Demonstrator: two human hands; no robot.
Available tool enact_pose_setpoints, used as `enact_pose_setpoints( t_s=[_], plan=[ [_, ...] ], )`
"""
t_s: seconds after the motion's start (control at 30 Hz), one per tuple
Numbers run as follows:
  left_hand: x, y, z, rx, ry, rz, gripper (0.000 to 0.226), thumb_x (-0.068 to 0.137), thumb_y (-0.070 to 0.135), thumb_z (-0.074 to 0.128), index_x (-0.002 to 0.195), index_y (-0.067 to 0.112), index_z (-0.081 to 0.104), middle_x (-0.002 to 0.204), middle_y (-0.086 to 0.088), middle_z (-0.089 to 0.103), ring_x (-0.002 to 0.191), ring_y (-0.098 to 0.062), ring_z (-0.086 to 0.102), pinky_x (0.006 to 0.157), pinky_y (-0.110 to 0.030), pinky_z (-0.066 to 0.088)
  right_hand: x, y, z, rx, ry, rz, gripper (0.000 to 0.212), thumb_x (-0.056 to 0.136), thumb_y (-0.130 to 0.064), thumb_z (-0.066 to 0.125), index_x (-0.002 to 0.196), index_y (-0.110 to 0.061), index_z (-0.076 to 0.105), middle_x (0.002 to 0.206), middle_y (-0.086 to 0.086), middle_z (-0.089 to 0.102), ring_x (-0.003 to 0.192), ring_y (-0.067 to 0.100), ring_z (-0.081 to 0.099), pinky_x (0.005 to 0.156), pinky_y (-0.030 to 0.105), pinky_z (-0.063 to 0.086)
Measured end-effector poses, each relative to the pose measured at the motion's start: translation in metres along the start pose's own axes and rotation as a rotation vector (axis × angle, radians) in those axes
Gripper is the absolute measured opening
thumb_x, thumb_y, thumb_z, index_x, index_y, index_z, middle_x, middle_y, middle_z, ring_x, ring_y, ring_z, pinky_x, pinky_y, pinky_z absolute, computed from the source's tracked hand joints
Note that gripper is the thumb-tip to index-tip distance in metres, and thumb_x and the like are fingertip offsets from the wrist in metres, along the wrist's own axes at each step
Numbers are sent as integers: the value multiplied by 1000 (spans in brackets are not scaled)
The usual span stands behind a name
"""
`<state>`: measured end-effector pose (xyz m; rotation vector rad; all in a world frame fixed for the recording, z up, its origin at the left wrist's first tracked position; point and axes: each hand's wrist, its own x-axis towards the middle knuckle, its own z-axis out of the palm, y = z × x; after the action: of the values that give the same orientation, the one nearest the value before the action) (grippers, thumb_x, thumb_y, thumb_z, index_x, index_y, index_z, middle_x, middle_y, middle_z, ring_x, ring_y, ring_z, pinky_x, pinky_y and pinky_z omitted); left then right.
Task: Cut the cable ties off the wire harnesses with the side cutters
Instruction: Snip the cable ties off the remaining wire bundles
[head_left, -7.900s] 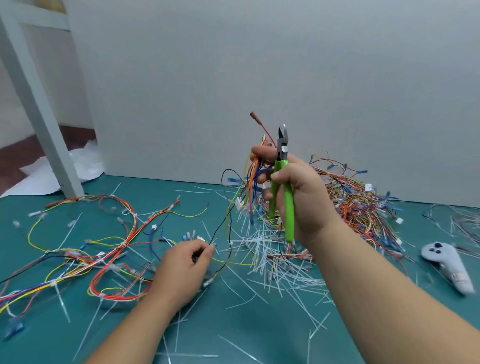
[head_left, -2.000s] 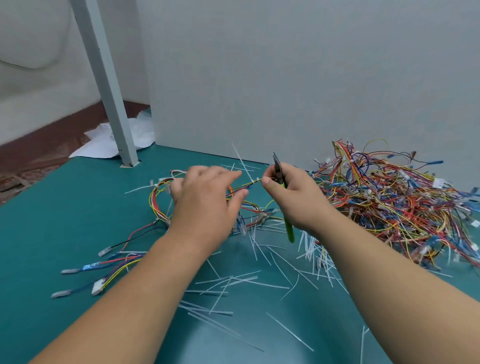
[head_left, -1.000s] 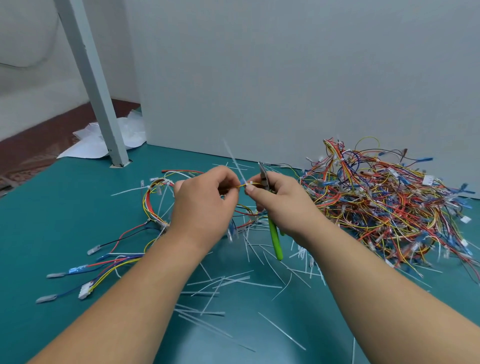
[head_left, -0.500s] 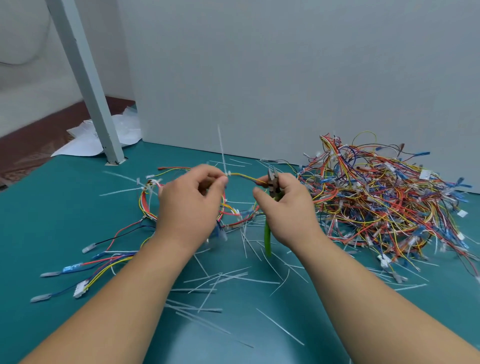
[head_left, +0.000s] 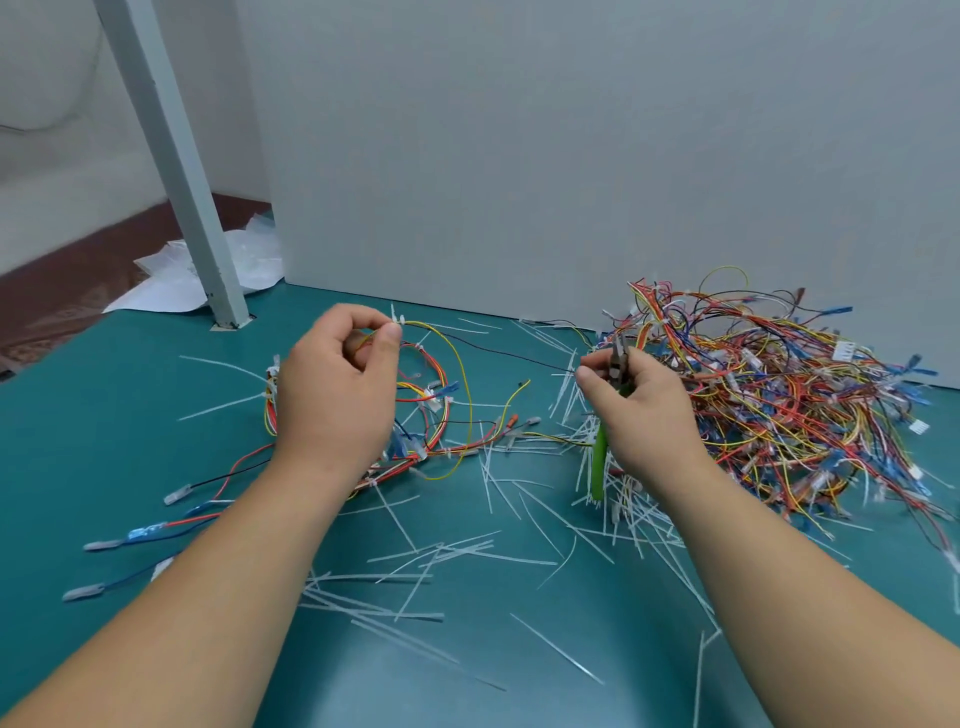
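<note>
left hand (head_left: 335, 395) pinches harness (head_left: 464, 364) | right hand (head_left: 644, 410) grips cutters (head_left: 599, 465) (well apart)

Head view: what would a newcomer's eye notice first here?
A big tangle of coloured wire harnesses fills the right side of the teal table. White cut cable ties lie scattered in front. In the middle, the left hand pinches a loose harness and the right hand grips green-handled side cutters.

On the surface (head_left: 104, 426), one harness (head_left: 441, 410) lay left of centre, under the left hand (head_left: 337, 384); the harness pile (head_left: 789, 395) sat right, behind the right hand (head_left: 644, 410) with the side cutters (head_left: 600, 457). Cut ties (head_left: 415, 566) lay in front.
</note>
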<state>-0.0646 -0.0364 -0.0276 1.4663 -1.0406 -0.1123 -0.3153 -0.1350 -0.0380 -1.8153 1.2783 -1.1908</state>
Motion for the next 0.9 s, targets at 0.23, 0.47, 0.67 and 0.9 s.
enact_pose_setpoints(
  t_s=[0.23, 0.47, 0.67, 0.9],
  plan=[
    [1, -4, -3, 2, -75, -12, 9, 92, 37, 71, 85, 32, 70, 58, 16, 53, 54, -5, 46, 51, -15, 36, 10, -1, -6, 112, 103, 45, 10, 93, -28, 73, 85, -22, 70, 73, -6, 64, 63, 3, 52, 67, 31, 46],
    [15, -7, -16, -13, 102, -45, 13, 93, 38, 68, 83, 31, 67, 68, 7, 60, 56, 0, 48, 55, -13, 40, 13, 8, -18, -168, 48, 41, 9, 88, -20, 70, 89, -29, 70, 90, -3, 68, 73, 10, 59, 68, 28, 46],
    [16, -11, -16, 157, 82, -134, 18, 89, 52, 65, 83, 35, 66, 81, 11, 67, 87, -21, 63, 92, -55, 49, 17, 17, -28, -388, 173, 21, 12, 85, -19, 67, 97, -20, 68, 127, 7, 59, 89, 15, 55, 82, 27, 38],
    [13, -8, -15, 246, 96, -172, 17, 93, 51, 61, 89, 34, 62, 92, 8, 66, 102, -29, 60, 95, -52, 43, 21, 35, -37, -646, 150, 49, 14, 90, -26, 67, 81, -20, 56, 83, 0, 64, 68, 21, 54, 55, 28, 33]
  ],
)
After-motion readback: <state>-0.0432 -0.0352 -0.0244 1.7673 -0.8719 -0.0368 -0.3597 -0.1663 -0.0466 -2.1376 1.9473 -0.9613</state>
